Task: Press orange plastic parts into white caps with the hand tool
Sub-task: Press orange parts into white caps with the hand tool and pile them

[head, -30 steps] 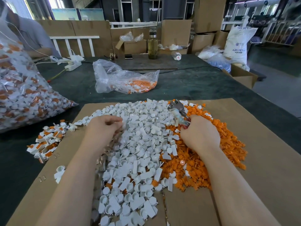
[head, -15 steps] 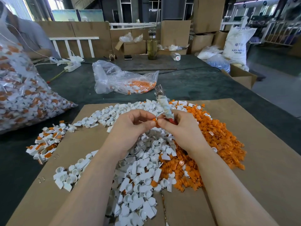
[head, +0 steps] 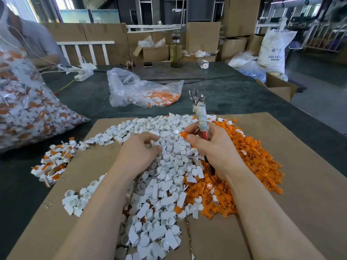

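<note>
A heap of white caps lies on a cardboard sheet, with a heap of orange plastic parts to its right. My right hand grips the hand tool, whose cloth-wrapped shaft and metal head point up and away. The same hand pinches an orange part between thumb and finger. My left hand is curled on the white heap and pinches a white cap at its fingertips. The two hands are a short gap apart.
A small pile of assembled white-and-orange pieces sits at the sheet's left edge. A big clear bag of such pieces lies at far left. Another bag lies beyond on the dark table. A person sits at the back left.
My hands have drawn apart after meeting over the heap. The left hand dropped onto the white caps. The tool now stands more upright in my right hand.
</note>
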A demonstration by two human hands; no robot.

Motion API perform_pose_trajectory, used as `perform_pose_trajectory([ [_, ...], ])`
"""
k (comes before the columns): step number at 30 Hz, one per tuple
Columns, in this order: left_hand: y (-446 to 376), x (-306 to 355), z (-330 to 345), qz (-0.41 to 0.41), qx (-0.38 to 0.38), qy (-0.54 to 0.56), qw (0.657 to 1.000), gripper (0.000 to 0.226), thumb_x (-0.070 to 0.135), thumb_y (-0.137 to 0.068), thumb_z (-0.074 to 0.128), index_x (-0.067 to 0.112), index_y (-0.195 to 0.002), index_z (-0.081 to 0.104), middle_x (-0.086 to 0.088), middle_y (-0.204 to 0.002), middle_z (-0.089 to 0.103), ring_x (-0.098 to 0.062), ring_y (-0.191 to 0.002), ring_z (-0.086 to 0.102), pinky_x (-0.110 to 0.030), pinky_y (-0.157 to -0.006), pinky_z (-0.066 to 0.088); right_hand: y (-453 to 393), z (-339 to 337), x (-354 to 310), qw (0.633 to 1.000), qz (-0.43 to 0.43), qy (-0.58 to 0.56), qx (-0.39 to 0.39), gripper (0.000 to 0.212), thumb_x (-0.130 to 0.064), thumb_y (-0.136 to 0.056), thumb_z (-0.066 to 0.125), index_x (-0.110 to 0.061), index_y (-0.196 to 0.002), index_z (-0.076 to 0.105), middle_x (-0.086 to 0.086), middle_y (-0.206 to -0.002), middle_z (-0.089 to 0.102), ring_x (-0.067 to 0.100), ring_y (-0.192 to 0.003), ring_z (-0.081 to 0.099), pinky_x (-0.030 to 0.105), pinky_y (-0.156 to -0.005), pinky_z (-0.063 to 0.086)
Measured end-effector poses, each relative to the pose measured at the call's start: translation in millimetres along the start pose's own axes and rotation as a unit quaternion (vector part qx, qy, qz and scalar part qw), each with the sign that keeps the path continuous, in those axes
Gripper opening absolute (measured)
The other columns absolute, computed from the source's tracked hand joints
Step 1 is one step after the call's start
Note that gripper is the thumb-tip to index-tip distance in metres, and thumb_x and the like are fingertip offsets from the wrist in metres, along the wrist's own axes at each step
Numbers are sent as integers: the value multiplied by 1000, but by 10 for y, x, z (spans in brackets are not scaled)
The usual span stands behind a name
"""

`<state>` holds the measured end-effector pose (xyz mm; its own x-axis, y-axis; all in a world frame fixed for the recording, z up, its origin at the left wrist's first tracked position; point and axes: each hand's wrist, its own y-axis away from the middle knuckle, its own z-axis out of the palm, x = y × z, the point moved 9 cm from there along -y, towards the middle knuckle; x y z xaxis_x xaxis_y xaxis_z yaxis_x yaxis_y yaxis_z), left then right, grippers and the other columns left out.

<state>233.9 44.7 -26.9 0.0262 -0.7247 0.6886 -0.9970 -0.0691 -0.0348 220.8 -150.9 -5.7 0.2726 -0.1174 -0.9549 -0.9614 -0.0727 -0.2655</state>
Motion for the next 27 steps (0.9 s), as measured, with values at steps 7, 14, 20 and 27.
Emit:
perform_pose_trajectory([
  [7,3,58,-36,31,55,16,998,8,30,-89,71,33,-96,69,20,-74,64,5,-71,58,-16,-58,40,14,-8,4,999,14,-30,6,14,-5,-91,63,-18,-87,65,-15,-73,68,-6,-56,54,14,-60,37],
  [14,27,136,-72,55,83,47,994,8,34,-95,63,33,-91,70,21,-66,64,7,-63,60,-9,-52,35,-12,-23,6,999,-14,33,20,15,-11,-91,66,-25,-88,67,-28,-66,61,-8,-63,54,13,-62,43],
  [20,42,123,-91,9,79,297,952,7,27,-94,65,28,-89,70,12,-74,75,0,-65,69,-11,-53,49,-22,-32,-19,996,-41,52,54,14,-15,-91,68,-28,-93,66,-19,-79,65,-8,-75,60,6,-66,45],
  [27,40,175,24,2,28,410,912,11,8,-85,74,14,-94,71,-1,-82,77,-16,-79,75,-25,-67,53,-31,-51,-37,995,-49,53,65,17,-14,-90,68,-29,-91,62,-30,-74,63,-11,-71,58,6,-63,44],
])
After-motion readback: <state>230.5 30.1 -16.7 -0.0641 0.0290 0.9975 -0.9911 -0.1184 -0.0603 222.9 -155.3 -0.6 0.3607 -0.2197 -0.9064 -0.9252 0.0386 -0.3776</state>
